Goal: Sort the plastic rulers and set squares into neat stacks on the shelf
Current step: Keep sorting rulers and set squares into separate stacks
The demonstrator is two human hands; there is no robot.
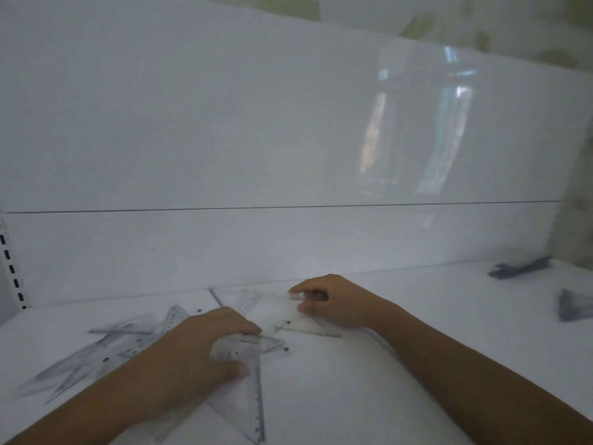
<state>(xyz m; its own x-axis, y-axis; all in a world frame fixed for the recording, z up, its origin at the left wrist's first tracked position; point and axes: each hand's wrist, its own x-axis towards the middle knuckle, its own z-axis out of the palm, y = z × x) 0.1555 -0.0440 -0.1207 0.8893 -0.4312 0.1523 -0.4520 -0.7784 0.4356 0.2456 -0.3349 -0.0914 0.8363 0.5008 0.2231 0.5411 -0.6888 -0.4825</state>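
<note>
Several clear plastic set squares lie scattered on the white shelf (369, 396). My left hand (195, 348) grips a clear set square (247, 403) at its upper corner, thumb underneath and fingers curled over the top. My right hand (333, 300) pinches another transparent set square (282, 313) between thumb and fingertips, just beyond the left hand. A loose heap of set squares and rulers (96, 358) spreads out to the left, partly hidden by my left forearm.
A glossy white back panel (288, 139) rises behind the shelf. A slotted upright (11, 268) runs down the far left. At the far right lie a dark stack of rulers (519, 268) and a dark stack of set squares (574, 305).
</note>
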